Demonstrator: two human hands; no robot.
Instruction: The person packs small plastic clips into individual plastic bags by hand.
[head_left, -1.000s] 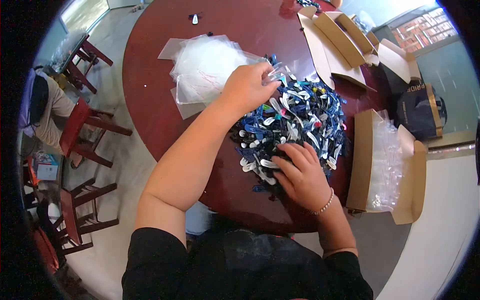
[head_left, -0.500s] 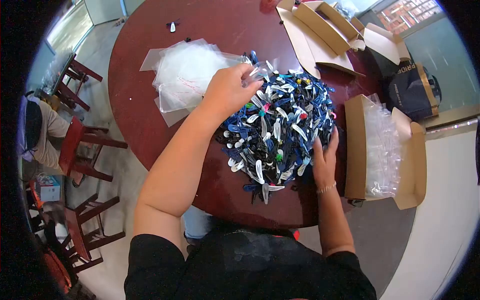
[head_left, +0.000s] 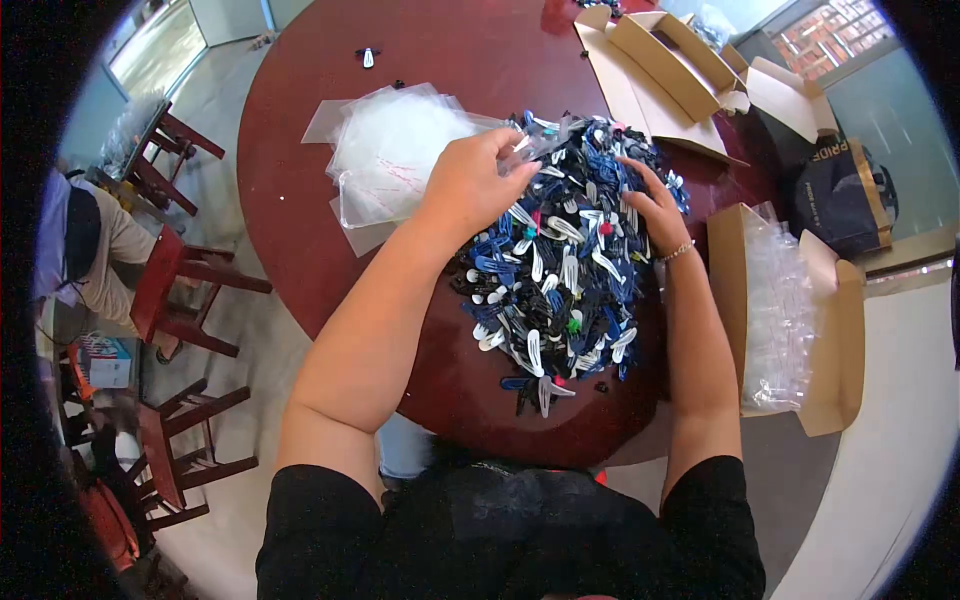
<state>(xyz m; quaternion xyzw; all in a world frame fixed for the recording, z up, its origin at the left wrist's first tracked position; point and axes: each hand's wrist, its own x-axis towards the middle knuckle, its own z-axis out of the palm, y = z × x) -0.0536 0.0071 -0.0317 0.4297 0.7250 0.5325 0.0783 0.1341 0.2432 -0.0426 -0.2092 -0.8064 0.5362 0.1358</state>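
Note:
A big heap of snap hair clips [head_left: 570,268], mostly navy, black and white with a few coloured bits, lies on the dark red round table [head_left: 310,240]. At the heap's far left edge, my left hand [head_left: 482,178] pinches a small clear plastic bag [head_left: 540,142] between thumb and fingers. My right hand [head_left: 658,212] rests on the right side of the heap, its fingers spread apart over the clips. Left of the heap is a fanned stack of clear flat bags [head_left: 395,145], partly behind my left hand.
An open cardboard box [head_left: 728,300] of filled clear packets [head_left: 780,310] stands at the right. Opened cardboard boxes [head_left: 675,65] lie at the far right. Wooden stools [head_left: 165,290] and a seated person [head_left: 115,255] are at the left. A dark bag [head_left: 840,195] sits beyond the table.
My right hand has moved from the near right edge of the heap up to its far right part. My left hand still holds the bag. The whole view has shifted slightly.

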